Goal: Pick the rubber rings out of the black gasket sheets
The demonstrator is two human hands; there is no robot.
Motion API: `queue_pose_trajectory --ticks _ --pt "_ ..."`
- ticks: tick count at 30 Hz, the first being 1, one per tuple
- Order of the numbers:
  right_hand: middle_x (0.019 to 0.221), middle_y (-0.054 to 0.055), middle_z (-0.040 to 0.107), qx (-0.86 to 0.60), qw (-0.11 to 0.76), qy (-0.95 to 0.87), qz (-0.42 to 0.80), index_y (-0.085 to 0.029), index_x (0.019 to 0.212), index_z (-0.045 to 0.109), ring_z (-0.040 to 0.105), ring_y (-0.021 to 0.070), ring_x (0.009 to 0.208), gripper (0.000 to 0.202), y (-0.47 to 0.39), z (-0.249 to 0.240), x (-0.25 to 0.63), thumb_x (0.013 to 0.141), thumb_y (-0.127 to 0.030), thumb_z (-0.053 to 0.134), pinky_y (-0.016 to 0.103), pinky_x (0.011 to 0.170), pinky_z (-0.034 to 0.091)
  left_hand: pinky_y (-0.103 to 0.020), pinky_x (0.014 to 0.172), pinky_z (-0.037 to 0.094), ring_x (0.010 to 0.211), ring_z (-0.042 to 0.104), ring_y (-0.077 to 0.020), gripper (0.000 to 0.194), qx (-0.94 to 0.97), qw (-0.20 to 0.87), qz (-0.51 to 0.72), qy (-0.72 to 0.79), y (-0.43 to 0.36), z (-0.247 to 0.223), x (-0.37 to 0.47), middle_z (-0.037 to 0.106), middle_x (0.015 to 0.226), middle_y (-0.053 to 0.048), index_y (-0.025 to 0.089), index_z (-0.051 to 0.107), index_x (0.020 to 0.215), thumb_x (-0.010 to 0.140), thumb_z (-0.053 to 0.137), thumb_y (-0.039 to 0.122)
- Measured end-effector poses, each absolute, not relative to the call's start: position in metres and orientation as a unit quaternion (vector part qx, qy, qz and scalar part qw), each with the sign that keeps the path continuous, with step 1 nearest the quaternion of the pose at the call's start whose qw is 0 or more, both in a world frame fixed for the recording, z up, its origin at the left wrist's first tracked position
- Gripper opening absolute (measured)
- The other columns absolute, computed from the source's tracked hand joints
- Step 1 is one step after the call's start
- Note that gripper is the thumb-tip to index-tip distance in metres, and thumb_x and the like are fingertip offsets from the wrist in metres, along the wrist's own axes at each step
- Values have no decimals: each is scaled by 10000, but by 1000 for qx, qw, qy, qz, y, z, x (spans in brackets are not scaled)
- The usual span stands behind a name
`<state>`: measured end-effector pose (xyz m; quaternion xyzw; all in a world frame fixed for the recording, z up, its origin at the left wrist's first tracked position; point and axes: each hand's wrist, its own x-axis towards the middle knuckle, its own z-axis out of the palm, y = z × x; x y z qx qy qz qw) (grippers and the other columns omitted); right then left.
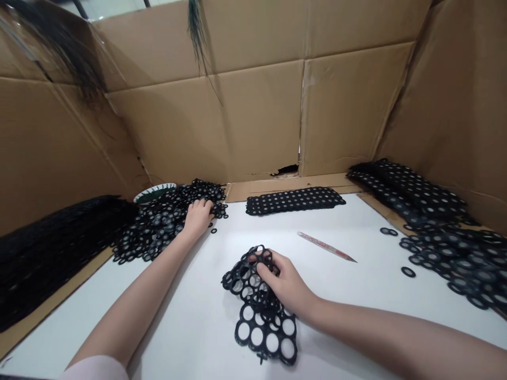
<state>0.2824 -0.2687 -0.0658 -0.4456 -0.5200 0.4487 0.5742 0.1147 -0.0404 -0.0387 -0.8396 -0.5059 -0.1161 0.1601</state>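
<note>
My right hand (285,279) is closed around a folded black mesh sheet of joined rings (266,333), thumb on top. The sheet's lower part hangs over the white tabletop, its rings larger than the loose ones look. My left hand (199,216) reaches out to the far left, fingers curled down at the edge of a pile of small black rings (158,232). Its fingertips are hidden, so what they hold, if anything, does not show. One loose ring (214,230) lies just beside that hand.
A flat black mesh strip (295,201) lies at the back, with a pointed pencil-like stick (327,246) before it. Stacked mesh sheets (412,192) and larger loose rings (463,258) are right; a dark stack (51,248) and striped bowl (155,191) left. Cardboard walls (253,121) enclose the table.
</note>
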Motion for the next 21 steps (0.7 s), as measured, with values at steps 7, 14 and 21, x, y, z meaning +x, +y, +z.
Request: queue_pose_trajectory --ticks 7,14,21 --pt "908 28 554 -410 599 -462 510 -193 909 435 559 119 659 178 -265 -70 282 789 -315 486 287 676 458 -424 826 299 963 438 -294 413 -858 111 -152 -478 -83 -19 130 593 909 -141 154 584 786 853 228 351" --pt "938 27 554 -420 614 -491 453 -203 936 440 539 157 885 169 -265 -70 280 797 -292 473 298 792 424 -269 686 428 763 558 -167 380 -902 -267 -74 -331 -173 -8 143 635 840 -17 201 574 896 834 284 440" --pt "727 28 588 -431 545 -534 482 -144 795 541 564 163 714 279 -262 -60 288 791 -417 480 292 691 434 -355 785 385 867 525 -217 274 -923 -118 -185 -317 -194 -28 140 620 905 -66 198 558 990 802 426 348"
